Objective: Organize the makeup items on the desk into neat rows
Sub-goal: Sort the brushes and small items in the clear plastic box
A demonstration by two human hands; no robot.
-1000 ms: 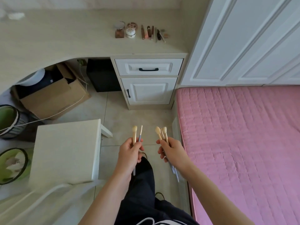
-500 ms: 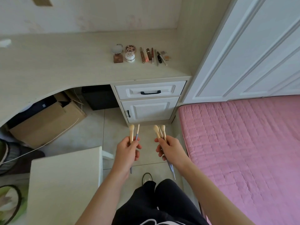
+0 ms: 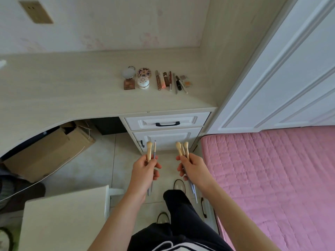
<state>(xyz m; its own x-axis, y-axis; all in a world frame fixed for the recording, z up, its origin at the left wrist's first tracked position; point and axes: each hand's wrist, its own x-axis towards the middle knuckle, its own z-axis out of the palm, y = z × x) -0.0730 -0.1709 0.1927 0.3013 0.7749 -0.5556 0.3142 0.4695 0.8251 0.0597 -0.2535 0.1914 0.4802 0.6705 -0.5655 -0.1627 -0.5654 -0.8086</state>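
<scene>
Left hand (image 3: 145, 169) grips 2 brushes (image 3: 151, 151); right hand (image 3: 194, 168) grips 3 brushes (image 3: 183, 149), all above floor, well short of surface (image 3: 72, 91). Brushes likely light, stiff-handled, soft-tipped; hold mid-handle. Rest of makeup (image 3: 163, 80) lined up near surface's right end.

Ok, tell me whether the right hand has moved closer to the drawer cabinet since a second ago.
Yes. The right hand, gripping brushes, is now nearer the drawer cabinet; the brush tips overlap its lower door.

Pink quilted bed (image 3: 272, 178), white drawers (image 3: 166, 122), cream-bristled brushes (image 3: 182, 148)
</scene>
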